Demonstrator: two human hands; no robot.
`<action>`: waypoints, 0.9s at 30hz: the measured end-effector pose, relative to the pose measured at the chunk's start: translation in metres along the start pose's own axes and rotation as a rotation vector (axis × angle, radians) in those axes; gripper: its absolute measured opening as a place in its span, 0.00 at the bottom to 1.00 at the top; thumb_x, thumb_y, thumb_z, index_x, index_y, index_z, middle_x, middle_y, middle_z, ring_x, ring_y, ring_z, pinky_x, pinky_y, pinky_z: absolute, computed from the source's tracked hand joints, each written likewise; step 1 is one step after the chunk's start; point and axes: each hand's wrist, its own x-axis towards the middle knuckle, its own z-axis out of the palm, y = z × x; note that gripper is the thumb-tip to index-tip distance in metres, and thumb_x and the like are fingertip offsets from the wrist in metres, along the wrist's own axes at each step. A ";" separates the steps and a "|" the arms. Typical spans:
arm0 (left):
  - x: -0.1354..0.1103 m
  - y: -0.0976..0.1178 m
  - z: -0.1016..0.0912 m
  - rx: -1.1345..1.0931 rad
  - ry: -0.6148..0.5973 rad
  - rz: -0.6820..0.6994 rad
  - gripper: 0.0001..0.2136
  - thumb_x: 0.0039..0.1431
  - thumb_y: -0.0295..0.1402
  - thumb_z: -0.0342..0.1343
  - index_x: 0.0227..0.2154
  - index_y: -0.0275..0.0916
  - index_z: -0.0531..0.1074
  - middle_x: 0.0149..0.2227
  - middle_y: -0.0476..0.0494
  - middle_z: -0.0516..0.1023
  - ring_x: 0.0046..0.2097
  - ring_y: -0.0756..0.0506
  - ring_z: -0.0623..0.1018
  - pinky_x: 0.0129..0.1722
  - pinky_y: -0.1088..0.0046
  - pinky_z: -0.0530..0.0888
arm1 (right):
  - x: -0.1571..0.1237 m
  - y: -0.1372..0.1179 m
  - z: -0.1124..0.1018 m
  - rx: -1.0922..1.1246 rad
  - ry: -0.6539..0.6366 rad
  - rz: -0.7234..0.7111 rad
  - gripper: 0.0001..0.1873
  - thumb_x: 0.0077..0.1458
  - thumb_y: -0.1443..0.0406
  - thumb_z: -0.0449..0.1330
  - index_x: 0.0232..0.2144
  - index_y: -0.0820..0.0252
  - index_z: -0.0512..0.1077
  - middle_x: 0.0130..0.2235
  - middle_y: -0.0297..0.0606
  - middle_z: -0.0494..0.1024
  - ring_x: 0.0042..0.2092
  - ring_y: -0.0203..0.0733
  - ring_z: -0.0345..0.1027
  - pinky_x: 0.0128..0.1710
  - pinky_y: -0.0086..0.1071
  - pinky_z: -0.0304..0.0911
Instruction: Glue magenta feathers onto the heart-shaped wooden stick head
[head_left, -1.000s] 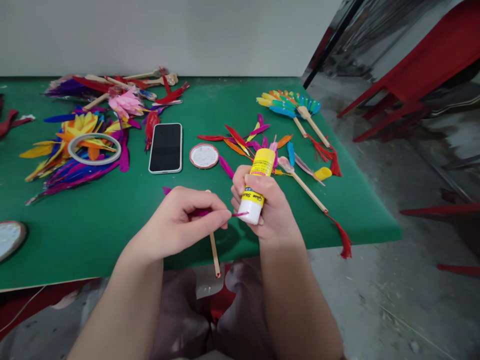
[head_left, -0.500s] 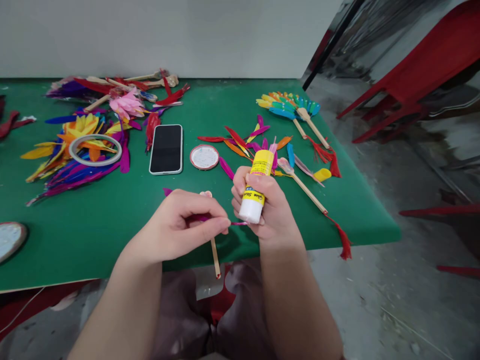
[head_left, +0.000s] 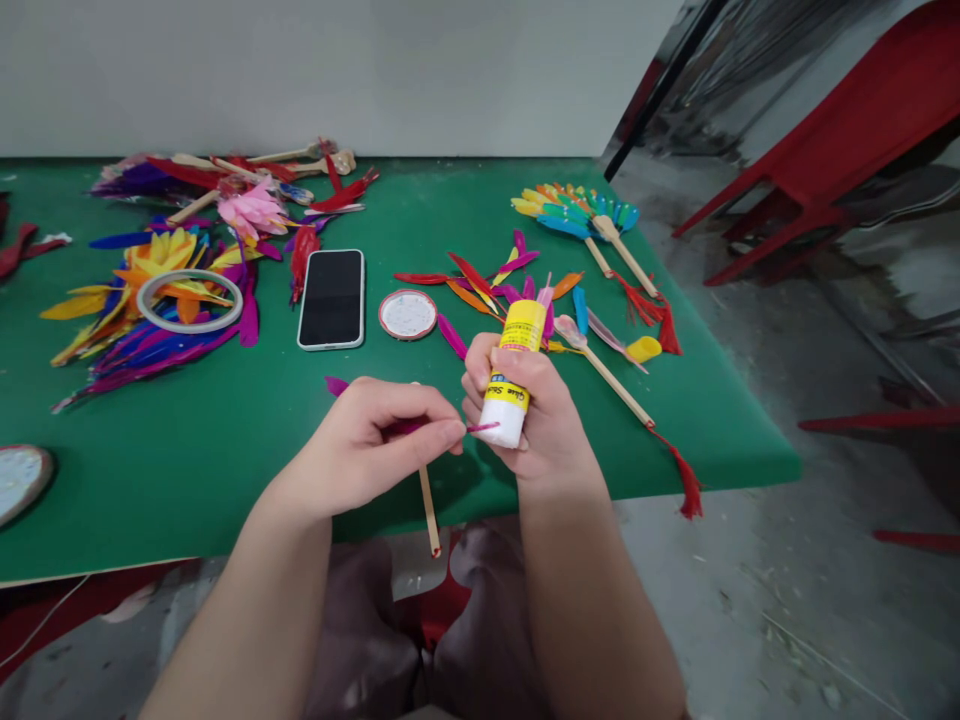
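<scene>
My left hand (head_left: 367, 440) is closed in a pinch on a magenta feather (head_left: 405, 427), whose quill end touches the white tip of a glue stick (head_left: 514, 375). My right hand (head_left: 536, 420) is wrapped round that yellow and white glue stick, held tip down and tilted. A thin wooden stick (head_left: 429, 512) lies on the green table (head_left: 225, 440) under my left hand and pokes over the front edge. The yellow glue cap (head_left: 645, 349) lies to the right.
A black phone (head_left: 332, 297), a round white lid (head_left: 407, 313) and loose coloured feathers (head_left: 487, 275) lie mid-table. A tape ring (head_left: 189, 299) rests on a feather pile at left. A finished feather fan (head_left: 577, 210) and a stick with a red tassel (head_left: 637, 410) lie right. Red chairs (head_left: 832, 150) stand beyond.
The feather's quill end dipped slightly lower half a second ago and is now back up against the glue tip. Both hands have barely shifted.
</scene>
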 end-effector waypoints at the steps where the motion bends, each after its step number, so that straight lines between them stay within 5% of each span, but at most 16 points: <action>1: 0.000 0.001 0.000 0.004 -0.013 0.007 0.10 0.55 0.32 0.53 0.21 0.37 0.73 0.19 0.50 0.73 0.21 0.54 0.69 0.18 0.81 0.63 | 0.000 0.000 0.000 -0.002 0.000 0.009 0.14 0.43 0.58 0.61 0.19 0.61 0.63 0.15 0.24 0.59 0.11 0.22 0.45 0.09 0.21 0.40; 27: -0.001 0.005 0.002 0.151 0.102 0.075 0.09 0.54 0.32 0.53 0.21 0.36 0.72 0.18 0.50 0.72 0.18 0.55 0.65 0.16 0.81 0.59 | 0.000 -0.002 0.004 0.028 0.075 0.050 0.14 0.41 0.58 0.62 0.19 0.61 0.64 0.15 0.24 0.58 0.11 0.21 0.43 0.07 0.20 0.38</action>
